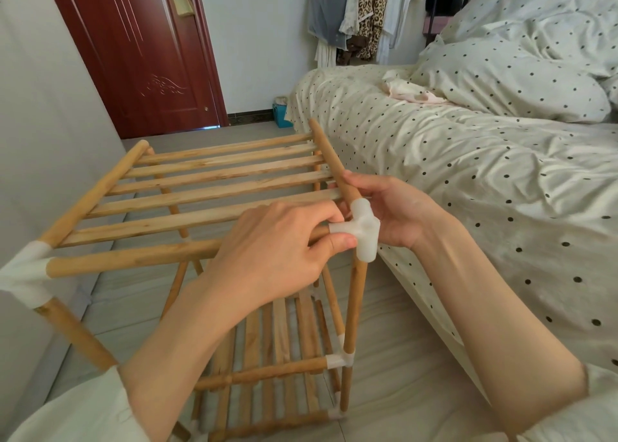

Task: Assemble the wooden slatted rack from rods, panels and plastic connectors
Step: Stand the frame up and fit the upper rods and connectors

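1. The left hand (pixel 284 251) is curling its fingers round the front rod (pixel 133 257), pinching it at the white connector (pixel 363 227).
2. The right hand (pixel 398 214) is gripping that connector at the rack (pixel 214 180)'s top corner, beside the bed (pixel 468 147).

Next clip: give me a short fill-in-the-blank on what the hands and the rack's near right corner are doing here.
1. The left hand grips the front ____ beside the connector.
2. The right hand holds the connector from the side nearer the ____.
3. The connector's plastic is ____ in colour.
4. The top panel is made of wooden ____.

Missing words: rod; bed; white; slats
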Tool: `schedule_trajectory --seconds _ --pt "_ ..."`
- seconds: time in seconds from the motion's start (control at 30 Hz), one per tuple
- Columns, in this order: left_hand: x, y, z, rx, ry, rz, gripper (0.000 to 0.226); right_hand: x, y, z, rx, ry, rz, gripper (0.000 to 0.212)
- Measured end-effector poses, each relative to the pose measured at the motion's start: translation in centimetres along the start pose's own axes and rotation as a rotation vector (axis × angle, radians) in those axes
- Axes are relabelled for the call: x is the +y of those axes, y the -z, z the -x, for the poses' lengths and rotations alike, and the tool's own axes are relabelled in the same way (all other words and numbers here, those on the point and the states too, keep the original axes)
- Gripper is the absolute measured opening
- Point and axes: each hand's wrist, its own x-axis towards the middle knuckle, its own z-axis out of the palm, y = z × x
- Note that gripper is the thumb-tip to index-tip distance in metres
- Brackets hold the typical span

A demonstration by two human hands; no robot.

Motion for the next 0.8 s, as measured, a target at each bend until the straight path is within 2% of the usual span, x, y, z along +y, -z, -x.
schedule_trajectory --seconds 0.2,0.43,0.53,0.63,0.8 --pt "0.1 -0.1 0.2 0.026 0.017 -0.056 0.024 0.3 0.1 -0.5 -0.012 0.012 0.018 0.019" --pt "0.2 -0.3 0.3 0.042 0.064 -0.082 0.018 0.6 0.3 -1.0 0.002 0.041 0.04 0.043" --pt "0.2 -0.1 0.5 0.039 0.077 -0.087 0.018 0.6 0.0 -1.0 0.036 0.044 0.036 0.032" --pt "0.1 0.0 0.6 0.04 0.078 -0.094 0.018 0.7 -0.3 -1.1 0.055 0.054 0.048 0.035" --pt "-0.1 0.1 0.7 0.043 0.076 -0.093 0.018 0.8 -0.6 -0.9 0.059 0.056 0.057 0.021"
